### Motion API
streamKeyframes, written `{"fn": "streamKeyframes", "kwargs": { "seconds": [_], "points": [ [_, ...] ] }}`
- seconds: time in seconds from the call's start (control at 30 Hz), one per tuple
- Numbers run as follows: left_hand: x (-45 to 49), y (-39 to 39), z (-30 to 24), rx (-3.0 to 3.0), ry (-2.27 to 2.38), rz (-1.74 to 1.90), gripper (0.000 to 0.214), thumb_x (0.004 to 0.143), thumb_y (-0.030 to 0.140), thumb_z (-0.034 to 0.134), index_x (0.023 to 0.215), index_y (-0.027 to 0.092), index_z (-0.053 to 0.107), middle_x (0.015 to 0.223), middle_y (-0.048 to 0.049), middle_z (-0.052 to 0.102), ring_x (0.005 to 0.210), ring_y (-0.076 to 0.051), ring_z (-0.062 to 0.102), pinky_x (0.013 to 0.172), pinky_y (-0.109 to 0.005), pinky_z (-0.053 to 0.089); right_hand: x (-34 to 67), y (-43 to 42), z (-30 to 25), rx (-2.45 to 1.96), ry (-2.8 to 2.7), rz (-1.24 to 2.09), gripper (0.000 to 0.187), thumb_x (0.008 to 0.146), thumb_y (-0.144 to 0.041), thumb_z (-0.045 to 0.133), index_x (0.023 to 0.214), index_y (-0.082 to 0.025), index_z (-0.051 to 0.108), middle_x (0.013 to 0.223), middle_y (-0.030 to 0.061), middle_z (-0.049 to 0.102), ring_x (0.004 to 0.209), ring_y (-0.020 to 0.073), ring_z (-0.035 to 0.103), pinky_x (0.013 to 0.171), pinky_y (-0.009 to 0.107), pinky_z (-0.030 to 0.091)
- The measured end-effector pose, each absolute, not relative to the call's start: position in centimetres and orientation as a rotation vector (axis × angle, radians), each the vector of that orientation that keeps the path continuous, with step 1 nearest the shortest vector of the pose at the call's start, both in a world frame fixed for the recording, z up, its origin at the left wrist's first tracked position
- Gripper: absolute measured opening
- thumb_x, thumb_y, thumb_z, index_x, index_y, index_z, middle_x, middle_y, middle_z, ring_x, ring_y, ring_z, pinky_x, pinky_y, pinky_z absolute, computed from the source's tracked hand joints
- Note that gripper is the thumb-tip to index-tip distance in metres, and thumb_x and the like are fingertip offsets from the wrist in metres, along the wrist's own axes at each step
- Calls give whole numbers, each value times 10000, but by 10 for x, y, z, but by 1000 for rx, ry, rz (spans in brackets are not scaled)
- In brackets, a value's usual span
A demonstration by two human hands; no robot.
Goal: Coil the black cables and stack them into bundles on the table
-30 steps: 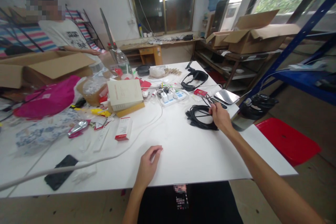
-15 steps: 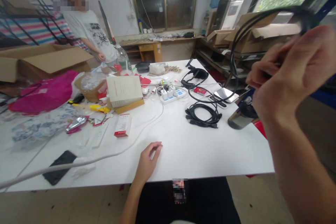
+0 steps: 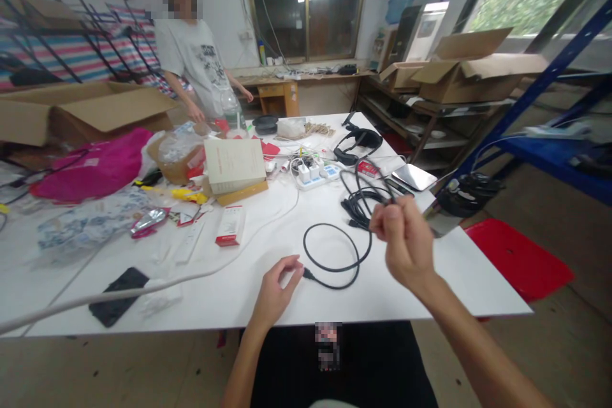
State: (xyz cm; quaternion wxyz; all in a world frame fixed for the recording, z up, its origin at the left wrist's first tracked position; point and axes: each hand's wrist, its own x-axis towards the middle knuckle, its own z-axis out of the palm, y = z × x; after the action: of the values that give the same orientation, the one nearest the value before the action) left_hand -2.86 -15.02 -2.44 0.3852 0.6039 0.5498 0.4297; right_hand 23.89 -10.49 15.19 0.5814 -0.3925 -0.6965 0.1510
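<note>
My right hand (image 3: 406,236) is closed on a black cable (image 3: 331,269) above the right part of the white table. Loops of that cable rise over the fist, and a longer loop lies on the tabletop to its left. One plug end of it rests at the thumb tip of my left hand (image 3: 277,290). That hand lies near the table's front edge, fingers loosely curved with a gap between thumb and forefinger; no grip on the plug shows. Behind my right fist is another coiled black cable (image 3: 356,207), partly hidden.
A bottle with a black lid (image 3: 466,194) stands at the right edge. Farther back are a power strip (image 3: 318,175), a black headset (image 3: 358,143) and a silver device (image 3: 414,176). A red-white box (image 3: 230,225) and a phone (image 3: 119,296) lie left. A person (image 3: 191,64) stands across the table.
My right hand has come down and left from high on the right, bringing the cable over the table. Its loop and plug now lie by my left hand, which has barely moved.
</note>
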Motion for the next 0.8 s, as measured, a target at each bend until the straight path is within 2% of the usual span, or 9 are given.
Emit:
{"fn": "streamKeyframes", "kwargs": {
  "seconds": [0.1, 0.2, 0.27, 0.37, 0.47, 0.53, 0.6, 0.7, 0.8],
  "points": [
    [-28, -148, -29, 1539, 1372, 1098, 332, 1034, 443, 648, 1256, 209, 725, 1229, -95, 782, 1159, -240, 741, 1103, -437, 573, 237, -112, 73, -1067, -2050, 229, 246, 1138, -306, 441, 917, -210, 492, 624, -58, 493, 506, 93, 458, 546, 283, 271],
    [-29, -147, -31, 1569, 1369, 1089, 303, 1041, 422, 634, 1229, 206, 735, 1222, -98, 782, 1151, -242, 745, 1092, -442, 584, 229, -121, 13, -1106, -2307, 124, 275, 1136, -353, 466, 914, -203, 531, 728, -17, 608, 624, 122, 582, 601, 302, 293],
    [-29, -147, -30, 1598, 1383, 1081, 288, 1047, 411, 622, 1217, 209, 737, 1206, -95, 784, 1133, -239, 747, 1072, -436, 591, 225, -128, -9, -1101, -2385, 103, 307, 1110, -433, 533, 906, -204, 552, 800, 5, 648, 709, 146, 617, 643, 307, 328],
    [-28, -147, -27, 1633, 1372, 1074, 279, 1061, 391, 598, 1230, 213, 731, 1211, -93, 777, 1135, -232, 740, 1056, -421, 590, 223, -133, -21, -1080, -2404, 91, 367, 1049, -527, 624, 887, -204, 562, 860, 29, 656, 805, 179, 615, 713, 321, 373],
    [-26, -149, -25, 1722, 1347, 1031, 314, 1055, 342, 609, 1337, 229, 689, 1281, -98, 750, 1197, -236, 709, 1093, -432, 555, 224, -133, -23, -1070, -2390, 144, 443, 973, -623, 695, 899, -204, 570, 887, 33, 649, 855, 197, 603, 730, 332, 381],
    [-24, -150, -23, 1837, 1345, 963, 393, 1006, 315, 692, 1391, 244, 664, 1322, -100, 730, 1237, -259, 677, 1118, -460, 520, 225, -131, -25, -1066, -2390, 164, 486, 935, -667, 717, 904, -204, 572, 891, 31, 644, 860, 202, 598, 731, 337, 381],
    [-21, -150, -22, 1942, 1345, 892, 460, 943, 314, 784, 1386, 252, 676, 1277, -95, 736, 1200, -280, 665, 1083, -471, 511, 225, -129, -28, -1064, -2391, 168, 458, 953, -634, 714, 900, -202, 568, 883, 27, 639, 848, 199, 595, 730, 339, 379],
    [-17, -148, -19, 1997, 1331, 836, 392, 924, 346, 818, 1295, 248, 737, 1088, -76, 752, 1056, -278, 662, 974, -444, 516, 224, -128, -31, -1051, -2380, 165, 383, 999, -541, 698, 889, -202, 556, 864, 21, 629, 823, 190, 589, 720, 336, 371],
    [-16, -146, -16, 1972, 1323, 826, 168, 965, 358, 769, 1077, 235, 792, 1005, -72, 746, 1017, -271, 657, 942, -422, 502, 225, -129, -28, -1041, -2357, 191, 445, 964, -616, 707, 903, -200, 559, 874, 24, 628, 825, 192, 588, 716, 331, 377]
  ]
}}
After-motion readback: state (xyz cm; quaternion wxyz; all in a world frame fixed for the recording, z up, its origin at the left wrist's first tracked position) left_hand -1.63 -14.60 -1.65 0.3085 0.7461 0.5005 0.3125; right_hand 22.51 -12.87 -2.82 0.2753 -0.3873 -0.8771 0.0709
